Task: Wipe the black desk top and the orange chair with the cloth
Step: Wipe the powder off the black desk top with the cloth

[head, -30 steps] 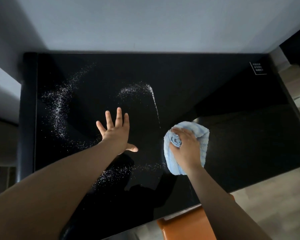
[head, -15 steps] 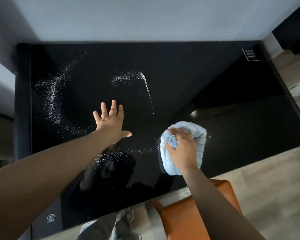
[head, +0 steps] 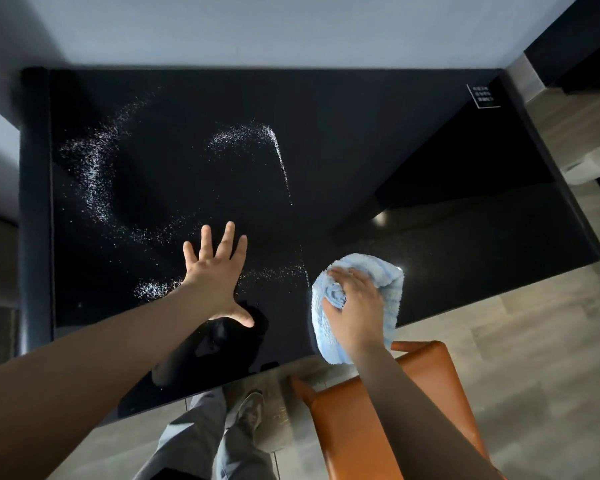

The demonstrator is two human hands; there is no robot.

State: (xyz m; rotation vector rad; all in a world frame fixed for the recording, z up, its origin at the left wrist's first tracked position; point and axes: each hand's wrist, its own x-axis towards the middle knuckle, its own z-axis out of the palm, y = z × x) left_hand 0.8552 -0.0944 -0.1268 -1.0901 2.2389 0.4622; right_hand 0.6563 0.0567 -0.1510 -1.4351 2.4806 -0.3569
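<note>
A glossy black desk top [head: 361,140] is filling most of the frame, running from the upper left to the right edge below a pale grey wall [head: 291,29]. White powdery grains [head: 94,168] are lying scattered across it: a curved band in the upper left, a thin arc with a straight tail near the upper centre, and smaller patches just beside the left hand [head: 215,275].

That left hand is resting palm down near the centre of the frame, its grip apart, with fingers spread and straight and the thumb pointing toward the lower right.

The right hand [head: 355,306] is pressing down on a light blue terry cloth [head: 385,275] at the lower right of centre, its grip clamped on a bunched fold of the fabric. The cloth is lying on the desk, and its lower end is reaching the near edge.

A smooth orange leather chair [head: 347,427] is standing at the lower right of the frame, just below the cloth; whether the two are touching cannot be told.

A small white label [head: 483,95] is sitting in the upper right corner of the desk. A grey trouser leg [head: 201,434] and a shoe [head: 252,410] are showing at the bottom centre on the wood-look floor [head: 534,358].
</note>
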